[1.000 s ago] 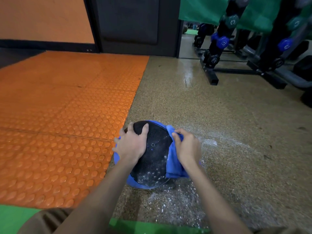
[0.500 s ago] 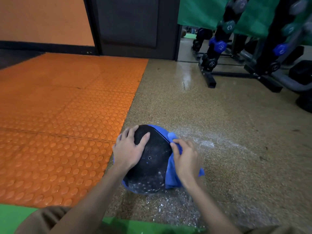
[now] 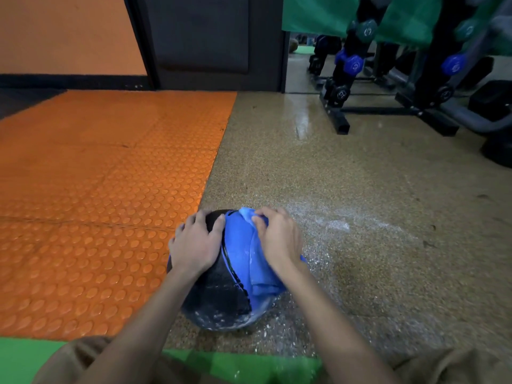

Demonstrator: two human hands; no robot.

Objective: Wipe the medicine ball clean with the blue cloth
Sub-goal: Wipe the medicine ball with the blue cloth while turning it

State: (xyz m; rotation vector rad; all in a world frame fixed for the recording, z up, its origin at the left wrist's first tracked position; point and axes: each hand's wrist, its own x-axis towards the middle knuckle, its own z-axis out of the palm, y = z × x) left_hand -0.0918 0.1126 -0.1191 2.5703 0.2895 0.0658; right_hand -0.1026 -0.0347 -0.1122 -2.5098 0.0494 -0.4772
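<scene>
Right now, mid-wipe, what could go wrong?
1. The medicine ball sits in white residue on the floor; its lower side is speckled, so turning it may re-soil wiped areas.
2. The left hand only lies flat on the round ball; it could roll under wiping pressure.
3. The blue cloth is bunched under the right hand and shows white streaks, so it may smear rather than lift.

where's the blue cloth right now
In the head view, low centre, the blue cloth is draped over the right side of the medicine ball, gripped by the right hand.
</scene>
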